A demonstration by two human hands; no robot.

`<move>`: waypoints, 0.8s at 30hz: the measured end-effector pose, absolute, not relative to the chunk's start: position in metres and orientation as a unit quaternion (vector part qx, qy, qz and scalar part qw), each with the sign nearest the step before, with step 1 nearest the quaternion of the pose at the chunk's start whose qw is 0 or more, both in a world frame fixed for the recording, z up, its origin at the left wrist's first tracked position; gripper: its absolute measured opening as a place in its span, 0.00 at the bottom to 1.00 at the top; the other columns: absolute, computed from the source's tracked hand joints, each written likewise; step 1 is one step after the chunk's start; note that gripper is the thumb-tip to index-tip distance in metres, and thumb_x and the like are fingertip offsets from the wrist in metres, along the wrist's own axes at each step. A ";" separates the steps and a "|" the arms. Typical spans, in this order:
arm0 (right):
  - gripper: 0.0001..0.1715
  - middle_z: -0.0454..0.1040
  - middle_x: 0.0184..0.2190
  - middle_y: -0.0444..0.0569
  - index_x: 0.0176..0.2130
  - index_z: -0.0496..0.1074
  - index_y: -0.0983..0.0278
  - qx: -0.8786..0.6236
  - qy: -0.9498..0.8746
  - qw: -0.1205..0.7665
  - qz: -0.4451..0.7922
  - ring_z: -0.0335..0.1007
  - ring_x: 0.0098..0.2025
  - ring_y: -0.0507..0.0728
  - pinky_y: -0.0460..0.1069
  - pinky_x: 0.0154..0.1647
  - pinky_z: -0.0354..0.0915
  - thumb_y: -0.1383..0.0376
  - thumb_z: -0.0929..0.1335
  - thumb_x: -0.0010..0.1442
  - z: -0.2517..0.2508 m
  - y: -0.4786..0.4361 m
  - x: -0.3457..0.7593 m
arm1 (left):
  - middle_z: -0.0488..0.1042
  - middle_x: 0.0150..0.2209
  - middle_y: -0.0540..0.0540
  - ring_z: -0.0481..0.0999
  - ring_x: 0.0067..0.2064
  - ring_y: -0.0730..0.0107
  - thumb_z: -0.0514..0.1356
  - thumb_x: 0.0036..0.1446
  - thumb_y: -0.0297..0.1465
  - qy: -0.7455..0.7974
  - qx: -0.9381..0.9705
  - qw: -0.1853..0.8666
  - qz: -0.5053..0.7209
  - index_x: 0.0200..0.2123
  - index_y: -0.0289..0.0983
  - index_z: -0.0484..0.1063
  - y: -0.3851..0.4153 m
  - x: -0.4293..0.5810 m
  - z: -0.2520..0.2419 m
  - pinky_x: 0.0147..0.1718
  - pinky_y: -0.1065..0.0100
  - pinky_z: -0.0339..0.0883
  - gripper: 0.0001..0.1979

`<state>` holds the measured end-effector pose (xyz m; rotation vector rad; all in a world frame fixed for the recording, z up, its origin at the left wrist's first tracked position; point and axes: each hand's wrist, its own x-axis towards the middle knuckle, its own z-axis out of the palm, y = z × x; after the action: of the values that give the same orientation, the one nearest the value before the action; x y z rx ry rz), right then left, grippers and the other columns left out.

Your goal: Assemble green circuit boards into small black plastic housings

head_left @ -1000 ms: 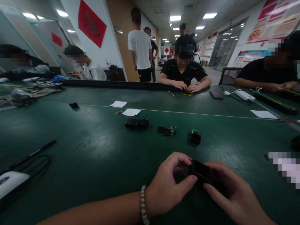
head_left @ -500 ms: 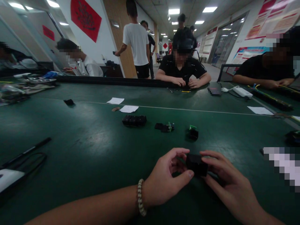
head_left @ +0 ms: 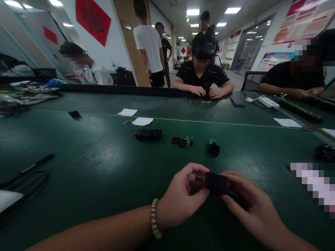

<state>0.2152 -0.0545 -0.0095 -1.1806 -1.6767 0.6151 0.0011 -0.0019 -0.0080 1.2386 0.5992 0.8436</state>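
Observation:
A small black box [head_left: 216,183] is held just above the table between my two hands. My left hand [head_left: 183,198], with a beaded bracelet at the wrist, grips its left side between thumb and fingers. My right hand [head_left: 248,198] closes on the right side, its fingertips partly hidden behind the box. Beyond my hands lies an open black housing [head_left: 214,150] with a green circuit board [head_left: 213,141] at its back edge. To its left are black parts [head_left: 180,141] with another green board, then a row of black boxes [head_left: 148,134] standing side by side.
Green table [head_left: 99,195] all around. Two paper sheets [head_left: 142,121] lie further back; a black pen-like stick [head_left: 28,169] and a cable loop are at left. A pixelated flat object [head_left: 311,186] is at right. Across the table a person [head_left: 202,75] sits working; others sit or stand around.
The black box has turned a little, and my right fingers have shifted from its top towards its right side. The standing person in white has lowered an arm.

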 end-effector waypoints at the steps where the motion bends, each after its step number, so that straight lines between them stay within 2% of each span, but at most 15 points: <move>1: 0.22 0.82 0.49 0.50 0.53 0.77 0.54 -0.482 -0.688 0.480 0.253 0.86 0.46 0.58 0.46 0.43 0.83 0.72 0.72 0.61 -0.009 -0.054 0.215 | 0.79 0.46 0.44 0.80 0.49 0.66 0.64 0.58 0.18 0.265 0.558 0.688 0.381 0.52 0.38 0.68 -0.002 0.001 -0.008 0.49 0.63 0.74 0.21; 8: 0.24 0.84 0.47 0.48 0.53 0.77 0.54 -0.477 -0.687 0.488 0.251 0.87 0.44 0.57 0.45 0.42 0.83 0.74 0.72 0.59 -0.010 -0.054 0.216 | 0.70 0.53 0.44 0.77 0.52 0.63 0.69 0.53 0.19 0.251 0.623 0.612 0.419 0.49 0.38 0.73 -0.002 -0.001 -0.005 0.51 0.62 0.77 0.21; 16: 0.25 0.85 0.45 0.48 0.53 0.77 0.54 -0.481 -0.684 0.489 0.250 0.87 0.43 0.56 0.44 0.41 0.82 0.74 0.72 0.59 -0.010 -0.055 0.217 | 0.69 0.53 0.43 0.76 0.53 0.62 0.69 0.55 0.21 0.252 0.629 0.601 0.424 0.48 0.39 0.73 -0.002 -0.001 -0.006 0.52 0.59 0.78 0.19; 24: 0.25 0.84 0.40 0.46 0.54 0.76 0.56 -0.474 -0.686 0.487 0.260 0.87 0.41 0.56 0.44 0.40 0.83 0.74 0.71 0.60 -0.013 -0.054 0.217 | 0.70 0.53 0.43 0.78 0.53 0.61 0.69 0.55 0.21 0.262 0.630 0.598 0.421 0.48 0.38 0.73 -0.002 -0.001 -0.006 0.53 0.59 0.78 0.18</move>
<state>0.2167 -0.0536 -0.0131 -1.1531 -1.6683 0.6333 -0.0009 -0.0021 -0.0056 1.4603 0.6075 0.9762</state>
